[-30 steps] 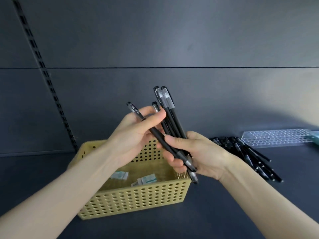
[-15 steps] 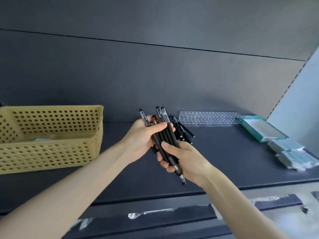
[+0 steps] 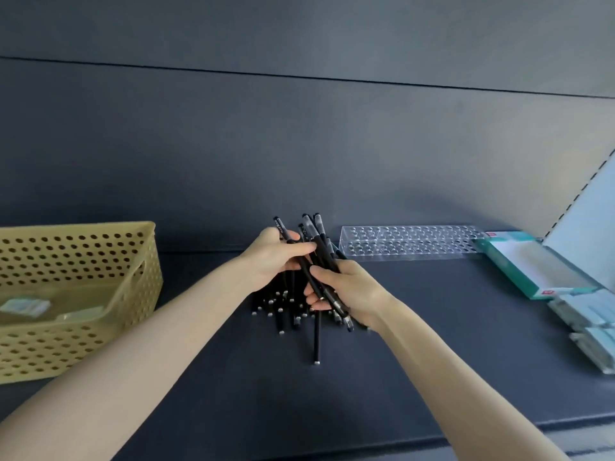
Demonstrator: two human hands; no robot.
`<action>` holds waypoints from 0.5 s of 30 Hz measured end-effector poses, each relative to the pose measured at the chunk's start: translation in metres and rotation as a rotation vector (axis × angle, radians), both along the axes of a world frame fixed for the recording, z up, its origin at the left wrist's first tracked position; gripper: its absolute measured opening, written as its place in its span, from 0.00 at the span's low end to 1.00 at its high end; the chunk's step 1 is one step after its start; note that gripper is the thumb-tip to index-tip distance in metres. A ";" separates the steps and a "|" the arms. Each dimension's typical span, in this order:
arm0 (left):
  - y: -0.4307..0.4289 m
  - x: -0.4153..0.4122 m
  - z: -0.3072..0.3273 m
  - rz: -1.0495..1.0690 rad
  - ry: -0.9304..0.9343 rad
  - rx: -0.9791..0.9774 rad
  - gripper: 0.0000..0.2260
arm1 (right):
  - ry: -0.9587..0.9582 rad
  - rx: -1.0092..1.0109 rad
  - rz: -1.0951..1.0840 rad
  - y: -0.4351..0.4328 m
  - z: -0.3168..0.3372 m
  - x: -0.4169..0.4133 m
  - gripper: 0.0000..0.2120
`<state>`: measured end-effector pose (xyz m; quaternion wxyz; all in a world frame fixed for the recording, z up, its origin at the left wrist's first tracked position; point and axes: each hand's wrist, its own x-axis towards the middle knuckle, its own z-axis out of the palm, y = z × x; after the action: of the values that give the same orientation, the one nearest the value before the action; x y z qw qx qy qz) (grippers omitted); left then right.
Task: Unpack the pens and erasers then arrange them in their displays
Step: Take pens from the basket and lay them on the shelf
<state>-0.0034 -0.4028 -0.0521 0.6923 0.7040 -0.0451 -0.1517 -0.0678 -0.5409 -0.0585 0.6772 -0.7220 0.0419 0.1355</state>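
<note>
Black plastic pens, a fanned handful, sit between both hands above the dark shelf. The left hand curls thumb and fingers round the upper barrels, and the right hand grips the lower ends near the tips. Under them a loose pile of pens lies on the shelf, with one pen pointing out toward the front edge. The clear holed display stands just behind and to the right, with no pen in any hole that shows.

These pens look light and stiff, with smooth round barrels likely to slide against each other and roll once released. Taking them singly at mid-barrel should suit the holes best. A few erasers, blurred, remain in the yellow basket at left.
</note>
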 end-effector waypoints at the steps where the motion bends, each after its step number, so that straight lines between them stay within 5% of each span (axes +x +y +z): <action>1: -0.001 0.008 -0.002 -0.016 -0.002 0.026 0.10 | -0.018 -0.059 0.004 -0.001 -0.001 0.007 0.07; 11: -0.003 0.057 -0.013 -0.090 -0.055 0.259 0.08 | -0.153 -0.761 -0.053 -0.012 -0.010 0.050 0.18; 15: -0.004 0.058 -0.017 -0.046 -0.128 0.487 0.30 | -0.282 -0.971 -0.098 -0.016 -0.021 0.049 0.15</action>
<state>0.0549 -0.4064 -0.0691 0.4944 0.8570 -0.0672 -0.1289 -0.0189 -0.5568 -0.0796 0.2680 -0.9620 0.0420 -0.0303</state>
